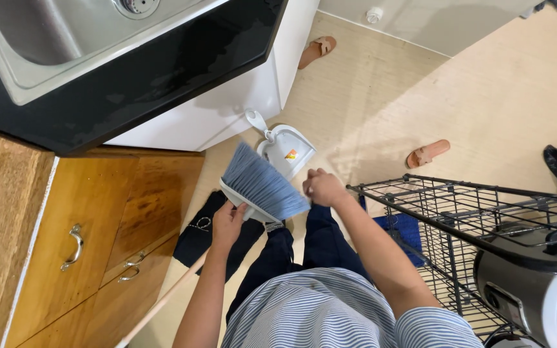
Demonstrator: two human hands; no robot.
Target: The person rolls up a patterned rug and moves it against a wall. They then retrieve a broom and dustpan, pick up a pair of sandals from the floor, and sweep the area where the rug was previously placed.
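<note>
Down on the pale floor (485,84) stands a white dustpan (289,147), upright handle at its back, with a small orange-and-white scrap lying in its scoop. Just in front of it, above the person's knees, a broom (262,183) is held with its head turned up: grey-blue bristles fan out from a white plastic block, and a light wooden stick runs down to the lower left. The left hand (227,223) has its grip closed around the white block where the stick joins. The right hand (322,187) touches the bristle tips at their far edge, fingers curled in; whether it pinches anything there cannot be told.

At upper left a steel sink (27,45) is set in a glossy black worktop (162,64), nothing visible in the basin. Below are wooden cabinet doors (98,232) with curved metal handles. At right a black wire rack (459,212) holds a rounded black-and-white cooker (536,283). Two tan sandals (428,153) lie well apart on the floor, and a dark mat (204,232) lies under the feet.
</note>
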